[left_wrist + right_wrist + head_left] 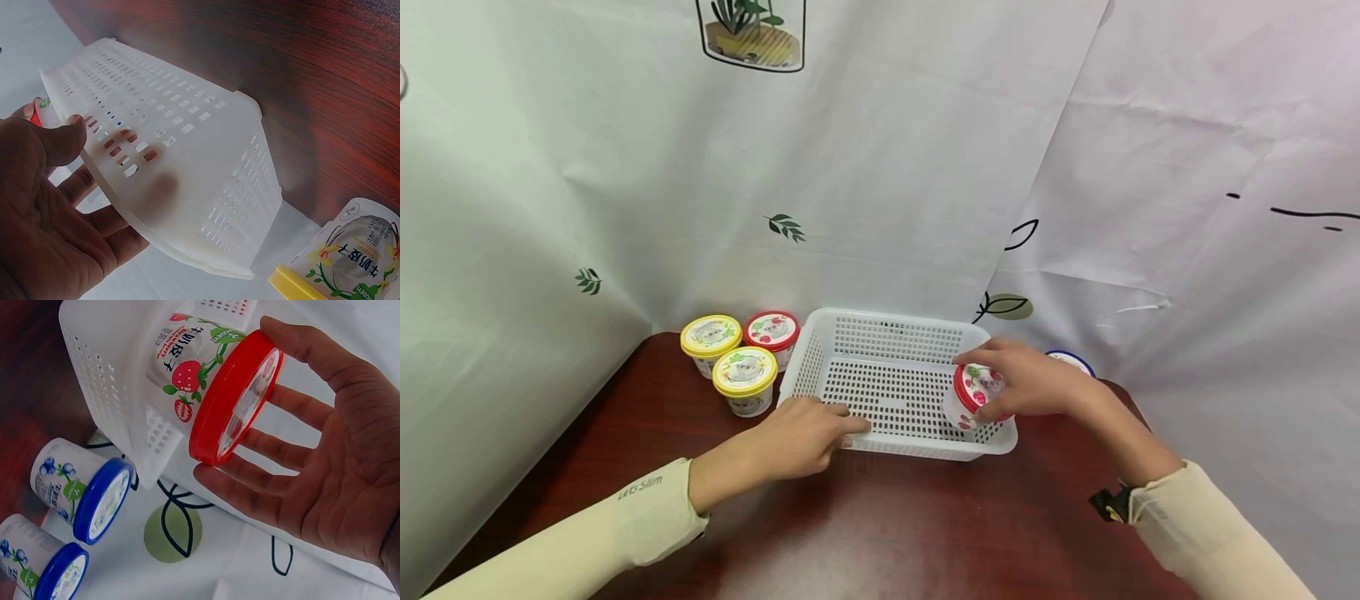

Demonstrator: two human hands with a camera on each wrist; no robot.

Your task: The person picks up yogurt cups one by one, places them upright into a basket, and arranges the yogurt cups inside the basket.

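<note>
My right hand holds a strawberry-printed paper cup by its red lid, with the thumb and fingers spread round the lid's edge. The cup is tilted at the right end of a white perforated plastic basket, inside its rim. In the left wrist view, my left hand grips the basket's near rim, its thumb on the outer wall and fingertips showing through from inside. Seen from the head, this left hand lies over the basket's front left corner.
Left of the basket stand two yellow-lidded cups and a red-lidded cup. Two blue-lidded cups stand beyond the basket's right end, mostly behind the right forearm in the head view. A pale printed cloth hangs behind the dark wooden table.
</note>
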